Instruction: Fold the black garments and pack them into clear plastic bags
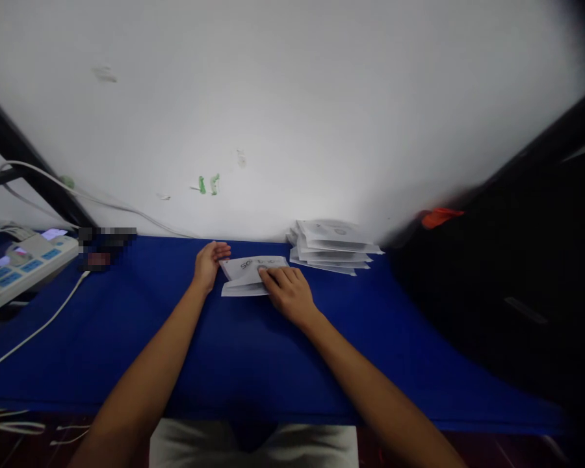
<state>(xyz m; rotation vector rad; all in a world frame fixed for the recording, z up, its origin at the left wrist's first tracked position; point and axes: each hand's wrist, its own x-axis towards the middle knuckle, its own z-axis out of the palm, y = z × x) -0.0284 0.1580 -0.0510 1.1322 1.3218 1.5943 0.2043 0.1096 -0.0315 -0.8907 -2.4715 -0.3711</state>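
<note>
A flat white paper packet [244, 281] with dark print lies on the blue table in front of me. It looks folded or two-layered, with an open gap along the near side. My left hand [207, 268] stands on edge at the packet's left end, fingers stretched out and touching or nearly touching its corner. Over the packet's right part is my right hand [292, 296], its bent fingers closed on the paper and covering some of the print. Its fingertips are partly hidden.
Behind and to the right, similar white packets [334, 237] form an uneven stack against the wall. A white power strip [34, 263] with cables sits at the left on the blue tabletop [253, 357]. A large black object [507, 286] fills the right side.
</note>
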